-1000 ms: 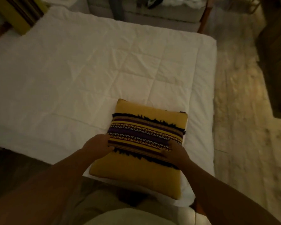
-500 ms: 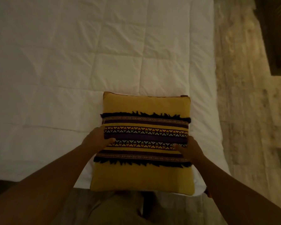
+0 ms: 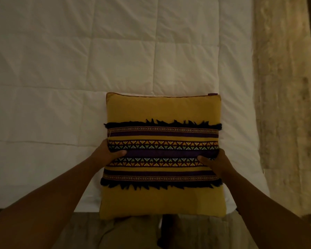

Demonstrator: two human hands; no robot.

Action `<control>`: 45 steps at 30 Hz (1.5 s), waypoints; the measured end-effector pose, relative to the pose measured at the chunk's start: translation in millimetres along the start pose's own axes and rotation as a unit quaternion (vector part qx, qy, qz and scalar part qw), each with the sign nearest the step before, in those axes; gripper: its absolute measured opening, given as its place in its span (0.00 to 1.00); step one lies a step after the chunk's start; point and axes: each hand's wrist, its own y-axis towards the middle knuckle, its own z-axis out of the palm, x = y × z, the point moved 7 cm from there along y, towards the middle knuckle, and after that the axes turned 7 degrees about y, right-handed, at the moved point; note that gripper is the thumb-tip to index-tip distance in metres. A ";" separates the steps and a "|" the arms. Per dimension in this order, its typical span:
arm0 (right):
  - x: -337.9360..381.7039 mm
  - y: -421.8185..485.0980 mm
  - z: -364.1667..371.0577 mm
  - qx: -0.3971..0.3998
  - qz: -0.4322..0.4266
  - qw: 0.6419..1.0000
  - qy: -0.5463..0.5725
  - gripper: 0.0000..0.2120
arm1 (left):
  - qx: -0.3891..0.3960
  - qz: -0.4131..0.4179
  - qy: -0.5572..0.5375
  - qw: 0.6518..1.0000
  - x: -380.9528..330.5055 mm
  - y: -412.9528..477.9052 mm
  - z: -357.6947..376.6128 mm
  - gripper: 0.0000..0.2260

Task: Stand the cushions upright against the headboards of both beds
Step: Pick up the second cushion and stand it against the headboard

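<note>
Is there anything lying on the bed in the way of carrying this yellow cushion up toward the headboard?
Nothing visible: the white quilt beyond the cushion is bare, with left hand and right hand gripping it. The headboard is out of frame.

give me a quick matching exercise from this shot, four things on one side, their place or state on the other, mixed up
Things:
1. cushion
2. left hand
3. right hand
4. quilt

Places or states:
A. white, stitched in squares, spread over the bed
B. grips the cushion's right edge
C. mustard yellow with a patterned, fringed band, held by both hands
D. grips the cushion's left edge

Pairs: 1-C, 2-D, 3-B, 4-A
</note>
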 end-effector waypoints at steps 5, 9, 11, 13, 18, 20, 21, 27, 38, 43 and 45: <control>15.4 -1.6 -1.2 -0.004 -0.001 0.999 0.049 0.35 | -0.006 0.020 -0.033 0.999 -13.2 -6.4 0.0 0.46; 40.3 -4.6 -11.3 -0.014 -0.029 0.996 0.084 0.31 | -0.046 0.041 -0.051 0.997 -25.9 -18.3 4.9 0.34; 62.4 -4.7 -17.3 -0.010 -0.047 0.996 0.074 0.30 | -0.076 0.047 -0.073 0.993 -27.4 -25.3 7.2 0.33; 89.4 -4.2 -23.9 0.005 -0.072 0.996 0.058 0.30 | -0.110 0.036 -0.104 0.988 -25.6 -33.0 9.6 0.34; 163.6 1.8 -39.0 0.039 -0.145 0.989 0.005 0.29 | -0.176 0.009 -0.174 0.969 -25.9 -41.7 17.3 0.41; 189.8 7.5 -42.2 0.043 -0.157 0.986 -0.015 0.30 | -0.183 0.021 -0.198 0.963 -30.6 -41.1 26.0 0.41; 202.5 11.5 -44.3 0.037 -0.160 0.986 -0.028 0.31 | -0.187 0.020 -0.216 0.958 -30.3 -40.5 32.0 0.40; 263.3 32.7 -36.6 0.031 -0.186 0.973 -0.136 0.32 | -0.200 -0.052 -0.281 0.937 -5.3 -49.5 90.5 0.46; 237.2 86.4 23.3 0.061 -0.189 0.958 -0.208 0.27 | -0.244 -0.198 -0.216 0.924 48.5 -50.0 144.5 0.41; 235.6 115.4 26.9 0.060 -0.163 0.957 -0.232 0.33 | -0.243 -0.232 -0.151 0.930 60.9 -30.5 144.1 0.42; 235.8 117.3 28.1 0.059 -0.163 0.955 -0.242 0.34 | -0.244 -0.231 -0.142 0.931 62.2 -27.2 143.8 0.43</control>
